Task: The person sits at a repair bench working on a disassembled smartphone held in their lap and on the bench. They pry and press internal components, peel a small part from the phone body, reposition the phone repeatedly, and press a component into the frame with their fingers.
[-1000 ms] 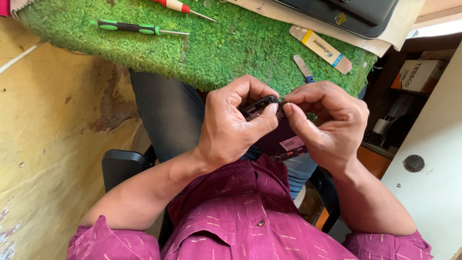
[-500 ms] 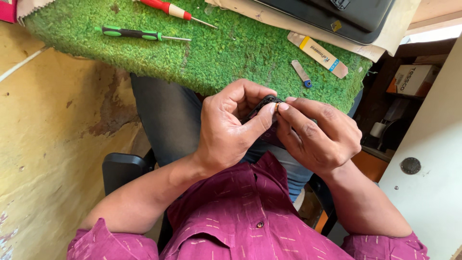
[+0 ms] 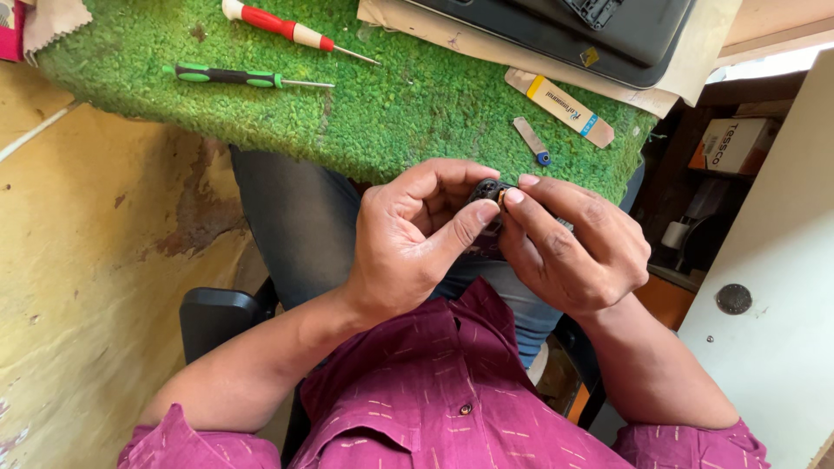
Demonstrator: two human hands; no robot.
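Both hands meet in front of my chest, just below the edge of a green turf mat (image 3: 417, 104). My left hand (image 3: 408, 247) and my right hand (image 3: 569, 247) are closed together around a small black part (image 3: 488, 189), pinched between thumbs and fingertips. Only its top shows; the rest is hidden by my fingers. A bit of a darker object shows under my right hand.
On the mat lie a green-handled screwdriver (image 3: 234, 77), a red-and-white screwdriver (image 3: 287, 30), a flat beige strip (image 3: 569, 108), a small metal tool (image 3: 530, 141) and a dark laptop on paper (image 3: 556, 35). A white panel (image 3: 773, 287) stands at right, a yellow wall at left.
Both hands have shifted slightly and closed tighter over the part. The dark purple object seen under my fingers a second ago is now mostly covered.
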